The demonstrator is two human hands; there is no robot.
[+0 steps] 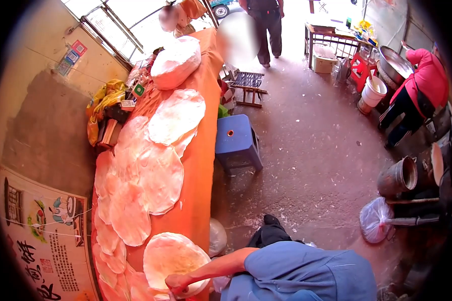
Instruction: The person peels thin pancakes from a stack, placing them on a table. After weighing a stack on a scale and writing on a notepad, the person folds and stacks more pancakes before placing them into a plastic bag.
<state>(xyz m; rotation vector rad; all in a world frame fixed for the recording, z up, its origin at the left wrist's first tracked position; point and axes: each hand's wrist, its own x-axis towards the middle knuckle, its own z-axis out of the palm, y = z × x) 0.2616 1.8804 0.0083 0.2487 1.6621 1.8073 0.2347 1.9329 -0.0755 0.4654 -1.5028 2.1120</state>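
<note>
My left hand (178, 285) is at the near end of a long table, its fingers closed on the lower edge of a thin round flatbread (173, 256). This pale flatbread lies near the table's right edge. Beyond it, several similar flatbreads (155, 175) overlap along the orange-covered table (198, 150). One more round sheet (178, 115) lies farther up, just below a large pale bundle (176, 62) at the far end. My blue-sleeved arm reaches in from the lower right. My right hand is out of view.
A blue stool (234, 135) stands by the table's right side. At right, a person in pink (427, 75) bends by a large metal basin (396, 62). A white bucket (372, 91), metal bucket (398, 176) and tied plastic bag (375, 219) stand along that side. Other people are at the far end.
</note>
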